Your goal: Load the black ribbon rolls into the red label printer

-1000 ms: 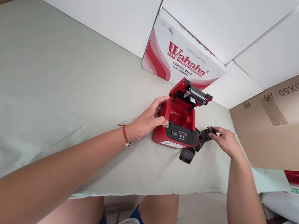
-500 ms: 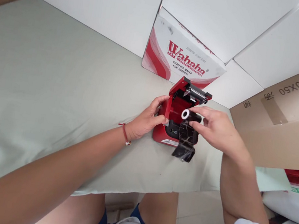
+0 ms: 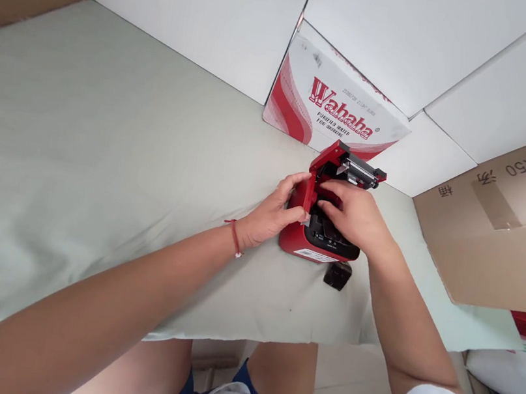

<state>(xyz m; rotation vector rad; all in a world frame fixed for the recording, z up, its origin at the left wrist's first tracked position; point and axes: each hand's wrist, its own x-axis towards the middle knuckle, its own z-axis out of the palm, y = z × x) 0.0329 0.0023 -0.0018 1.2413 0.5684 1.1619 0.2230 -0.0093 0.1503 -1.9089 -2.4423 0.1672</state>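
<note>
A red device (image 3: 293, 234) with a black front panel and its lid (image 3: 331, 156) raised stands on the cloth-covered table. My left hand (image 3: 274, 215) grips the device's left side, thumb at the front edge and fingers behind. Inside the opening is my right hand (image 3: 352, 215), its thumb and fingers reaching into the cavity. The roll is mostly hidden there, so its hold on it cannot be made out. Black shiny film (image 3: 337, 275) hangs out over the front of the device, near its lower right corner.
Behind the device stands a Wahaha water carton (image 3: 335, 112), against large white boxes (image 3: 187, 8). A brown carton (image 3: 512, 214) is on the right. The pale green cloth (image 3: 101, 153) spreads to the left. White sacks (image 3: 514, 369) lie at the lower right.
My right hand has lowered the black roll with the white core into the device. Less film now hangs at the front. My left hand keeps its grip; the whole view has shifted slightly.
</note>
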